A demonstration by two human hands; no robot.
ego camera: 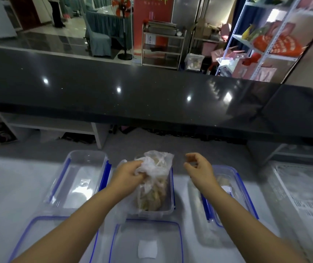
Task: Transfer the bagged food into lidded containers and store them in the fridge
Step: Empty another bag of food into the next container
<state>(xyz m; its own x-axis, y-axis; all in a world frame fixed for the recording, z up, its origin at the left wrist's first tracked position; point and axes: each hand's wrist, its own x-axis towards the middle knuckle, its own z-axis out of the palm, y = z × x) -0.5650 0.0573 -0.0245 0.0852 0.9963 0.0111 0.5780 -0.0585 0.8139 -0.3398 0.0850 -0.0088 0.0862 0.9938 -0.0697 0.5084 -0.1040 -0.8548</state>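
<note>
A clear plastic bag (156,179) of pale yellowish food stands in the middle clear container (168,209) on the white table. My left hand (128,172) grips the crumpled top of the bag at its left side. My right hand (199,168) hovers just right of the bag with fingers loosely curled, holding nothing. An empty container (78,179) with blue clips sits to the left. On the right, partly behind my right forearm, is a third container (231,188) with food inside. Two blue-rimmed lids (146,242) (38,234) lie at the near edge.
Another clear bag (201,221) of pale food lies under my right forearm. A printed sheet (303,202) covers the table's right end. A dark glossy counter (151,95) runs across behind the table, with shelves and a red banner beyond it.
</note>
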